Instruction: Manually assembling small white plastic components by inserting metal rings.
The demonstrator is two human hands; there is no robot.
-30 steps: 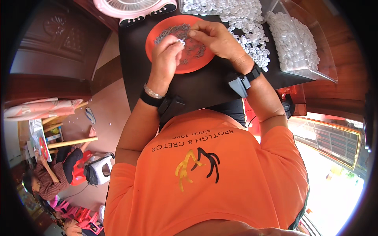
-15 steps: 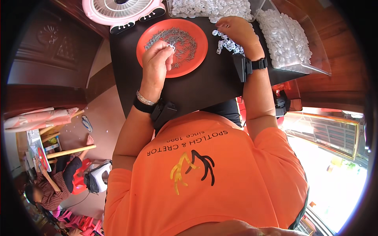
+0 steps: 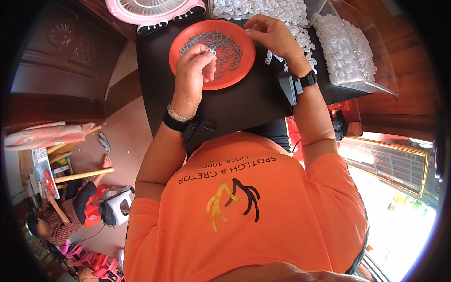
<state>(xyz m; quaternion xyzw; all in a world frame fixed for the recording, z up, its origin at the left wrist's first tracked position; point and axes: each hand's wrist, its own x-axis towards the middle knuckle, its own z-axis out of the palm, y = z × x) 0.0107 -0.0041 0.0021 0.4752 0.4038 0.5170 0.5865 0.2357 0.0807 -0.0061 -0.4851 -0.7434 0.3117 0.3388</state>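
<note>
Over the left part of an orange-red plate (image 3: 245, 70), my left hand (image 3: 191, 73) is closed, pinching a small white plastic clip (image 3: 212, 52) between thumb and fingers. Many small grey metal nails or screws (image 3: 230, 49) lie spread on the plate. My right hand (image 3: 278, 41) is at the plate's right rim, thumb and forefinger pressed together. A whitish bit, apparently another small white plastic piece (image 3: 248, 31), shows at their tips; its shape is too small to make out. Loose white plastic pieces (image 3: 303, 38) lie on the dark table, beyond and right of this hand.
A clear bin (image 3: 345, 51) full of white pieces stands at the right; another heap of white pieces (image 3: 260, 10) is at the back. A pink fan (image 3: 155, 11) stands at the back left of the black table (image 3: 230, 110). Far left, another person (image 3: 61, 221) sits.
My right hand has moved left from the loose white pieces to the plate's right rim, fingertips pinched. My left hand stays over the plate with the clip. The view has shifted slightly.
</note>
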